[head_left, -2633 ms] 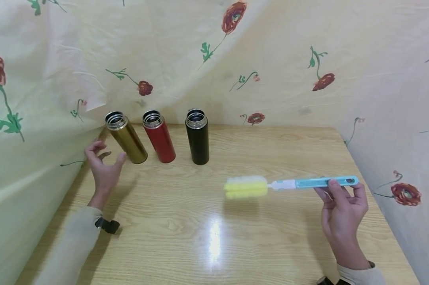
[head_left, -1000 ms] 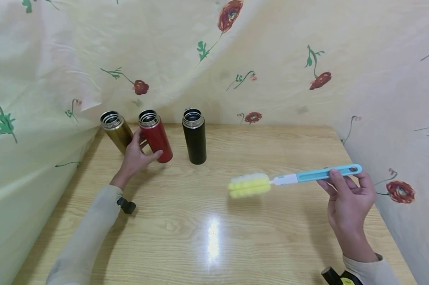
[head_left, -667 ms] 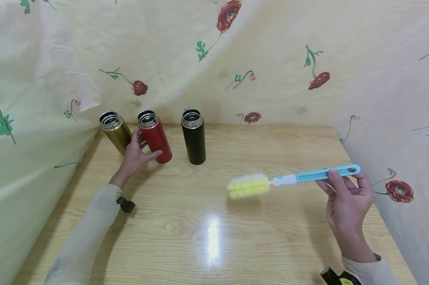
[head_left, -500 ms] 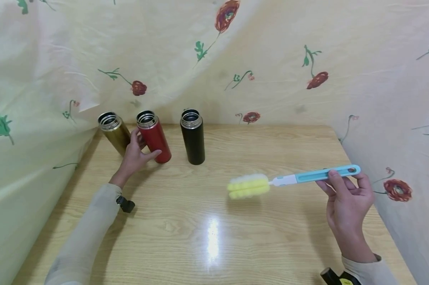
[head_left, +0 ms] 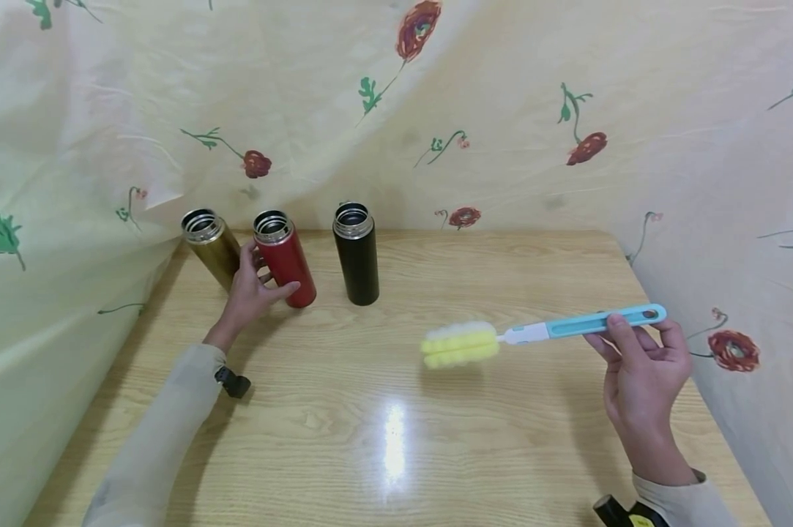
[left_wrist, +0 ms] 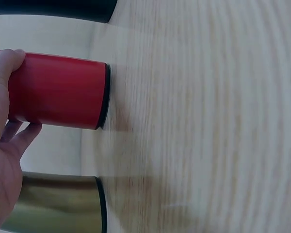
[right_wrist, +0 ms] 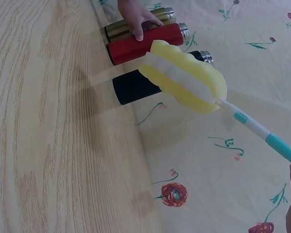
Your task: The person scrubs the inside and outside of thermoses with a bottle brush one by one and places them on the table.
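My left hand (head_left: 251, 293) holds the red thermos bottle (head_left: 285, 260), thumb on its near side and fingers round its left. In the left wrist view the red bottle's dark base (left_wrist: 105, 97) is at the wooden table; whether it touches cannot be told. Just left of it stands a gold thermos bottle (head_left: 213, 249), partly hidden by the hand. A black thermos bottle (head_left: 359, 263) stands to the right. All three have uncovered steel mouths. My right hand (head_left: 643, 380) pinches the blue handle of a bottle brush (head_left: 460, 344), whose yellow-and-white sponge head hovers above the table.
The wood-grain table (head_left: 317, 439) reaches back to a pale cloth (head_left: 515, 95) with red flowers, which hangs behind and along both sides. A bright light reflection lies on the tabletop near the middle.
My left hand has gone from beside the gold bottle to the red one and taken hold of it. Just now the red bottle has shifted slightly towards me. The brush has tilted a little.
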Demonstrator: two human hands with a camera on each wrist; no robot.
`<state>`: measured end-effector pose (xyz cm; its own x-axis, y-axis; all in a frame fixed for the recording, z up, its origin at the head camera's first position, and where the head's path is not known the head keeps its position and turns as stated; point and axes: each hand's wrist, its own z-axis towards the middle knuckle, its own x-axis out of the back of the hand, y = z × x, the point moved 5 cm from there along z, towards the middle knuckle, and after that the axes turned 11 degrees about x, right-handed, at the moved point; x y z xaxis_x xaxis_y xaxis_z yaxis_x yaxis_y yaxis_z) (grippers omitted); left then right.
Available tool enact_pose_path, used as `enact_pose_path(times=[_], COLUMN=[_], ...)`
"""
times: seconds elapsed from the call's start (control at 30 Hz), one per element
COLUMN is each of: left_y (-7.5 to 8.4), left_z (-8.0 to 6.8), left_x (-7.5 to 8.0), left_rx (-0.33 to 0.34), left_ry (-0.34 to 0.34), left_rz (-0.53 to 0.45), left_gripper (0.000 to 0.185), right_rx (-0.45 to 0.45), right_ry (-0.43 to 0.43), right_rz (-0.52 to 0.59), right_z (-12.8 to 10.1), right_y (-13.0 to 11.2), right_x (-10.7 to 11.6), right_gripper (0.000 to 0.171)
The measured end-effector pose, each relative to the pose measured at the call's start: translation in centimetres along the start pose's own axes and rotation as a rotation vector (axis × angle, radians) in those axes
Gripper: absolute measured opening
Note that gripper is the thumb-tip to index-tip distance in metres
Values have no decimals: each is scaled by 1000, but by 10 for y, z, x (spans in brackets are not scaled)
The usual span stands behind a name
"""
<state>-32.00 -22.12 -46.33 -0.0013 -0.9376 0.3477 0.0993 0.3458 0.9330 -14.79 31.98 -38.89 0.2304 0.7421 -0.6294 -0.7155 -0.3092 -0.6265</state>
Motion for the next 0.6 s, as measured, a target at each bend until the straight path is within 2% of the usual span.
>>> enact_pose_path(times=[0.13, 0.3, 0.43, 0.6], left_y=[0, 5, 13, 24], left_z=[-7, -19, -29, -43], left_x=[2, 6, 9, 9], left_rx=[-12, -20, -39, -63], left_ry=[6, 29, 42, 9], left_rz=[31, 63, 71, 34], left_gripper=[86, 73, 72, 75], right_rx=[9, -3, -9, -6], right_ry=[-5, -1, -2, -14], right_rz=[-33, -19, -6, 1], right_z=[-1, -1, 0, 2], right_y=[2, 3, 4, 4], right_x=[-1, -2, -3, -7], right_gripper=[25, 22, 22, 20])
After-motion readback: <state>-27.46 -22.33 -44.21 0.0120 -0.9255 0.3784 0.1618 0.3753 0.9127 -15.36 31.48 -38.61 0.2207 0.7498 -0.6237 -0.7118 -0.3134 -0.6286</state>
